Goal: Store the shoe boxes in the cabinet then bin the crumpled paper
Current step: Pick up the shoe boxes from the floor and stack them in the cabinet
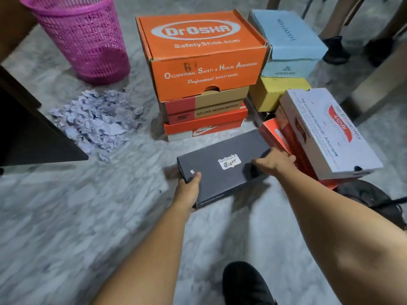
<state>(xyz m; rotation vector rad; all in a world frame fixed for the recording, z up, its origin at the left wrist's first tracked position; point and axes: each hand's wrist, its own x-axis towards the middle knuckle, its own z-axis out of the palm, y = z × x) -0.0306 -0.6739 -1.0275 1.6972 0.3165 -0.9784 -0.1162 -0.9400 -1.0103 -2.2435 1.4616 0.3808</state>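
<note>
Floor (66, 216) marble (grey) | both hands (187, 190) grip black box (222, 170)

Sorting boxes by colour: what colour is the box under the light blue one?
Yellow, seen in the head view.

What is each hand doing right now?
Left hand: closed on the black shoe box.
Right hand: gripping the same box's far end.

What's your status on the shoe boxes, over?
Left hand and right hand both grip the black box. Other boxes stacked beyond, orange box on top. Crumpled paper on floor beside pink bin.
</note>
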